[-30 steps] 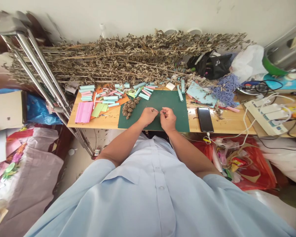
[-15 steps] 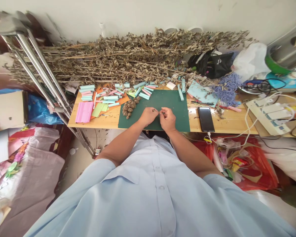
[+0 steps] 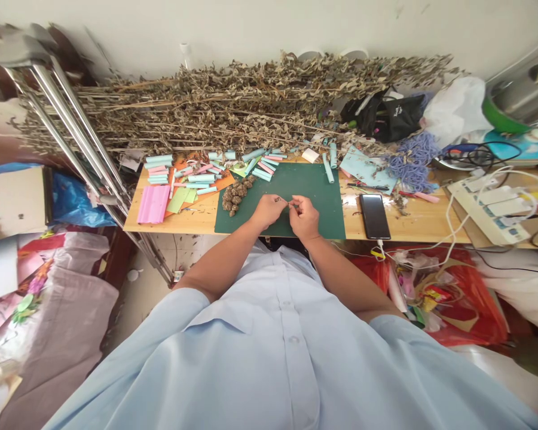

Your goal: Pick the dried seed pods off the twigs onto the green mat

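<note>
My left hand and my right hand meet over the front part of a dark green cutting mat. Both are closed, with the fingertips pinched close together. Whatever lies between them is too small to name; a bit of something dark shows at the left fingers. Just left of my left hand, a heap of brown, crumbly balls rests on the mat. Behind the mat's far left corner lie small rolls of blue and pink paper.
Dried leafy stalks are piled along the wall. A phone on a cable lies right of the mat, near a power strip and purple yarn. Pink paper lies left. Metal crutches lean at the table's left end.
My hands stay in nearly the same place over the mat. Their fingers have shifted slightly, and the fingertips now sit a little closer together.
</note>
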The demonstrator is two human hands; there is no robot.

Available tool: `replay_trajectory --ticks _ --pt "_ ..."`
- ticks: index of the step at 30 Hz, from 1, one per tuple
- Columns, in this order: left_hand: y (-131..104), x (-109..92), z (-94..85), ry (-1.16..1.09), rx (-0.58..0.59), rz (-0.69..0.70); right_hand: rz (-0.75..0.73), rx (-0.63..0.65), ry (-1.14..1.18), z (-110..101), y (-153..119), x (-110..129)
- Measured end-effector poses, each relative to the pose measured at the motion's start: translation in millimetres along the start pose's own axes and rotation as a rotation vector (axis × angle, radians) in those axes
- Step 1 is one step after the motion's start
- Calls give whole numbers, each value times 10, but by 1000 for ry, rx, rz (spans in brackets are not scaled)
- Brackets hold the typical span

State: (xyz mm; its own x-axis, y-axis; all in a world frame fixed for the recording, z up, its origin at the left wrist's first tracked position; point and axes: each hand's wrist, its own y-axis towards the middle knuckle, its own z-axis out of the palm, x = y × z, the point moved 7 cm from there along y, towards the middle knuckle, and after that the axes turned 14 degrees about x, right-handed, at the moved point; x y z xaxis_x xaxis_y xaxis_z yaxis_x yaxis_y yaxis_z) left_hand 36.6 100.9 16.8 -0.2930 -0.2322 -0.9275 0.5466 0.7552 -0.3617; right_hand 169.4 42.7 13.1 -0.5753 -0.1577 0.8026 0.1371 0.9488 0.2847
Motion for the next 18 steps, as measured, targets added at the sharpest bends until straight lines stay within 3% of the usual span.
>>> replay_trajectory --ticks 11,18 --pt "20 27 -3 11 17 22 -46 10 -74 15 -18 43" --pt "40 57 7 8 36 -3 50 -14 128 7 32 -85"
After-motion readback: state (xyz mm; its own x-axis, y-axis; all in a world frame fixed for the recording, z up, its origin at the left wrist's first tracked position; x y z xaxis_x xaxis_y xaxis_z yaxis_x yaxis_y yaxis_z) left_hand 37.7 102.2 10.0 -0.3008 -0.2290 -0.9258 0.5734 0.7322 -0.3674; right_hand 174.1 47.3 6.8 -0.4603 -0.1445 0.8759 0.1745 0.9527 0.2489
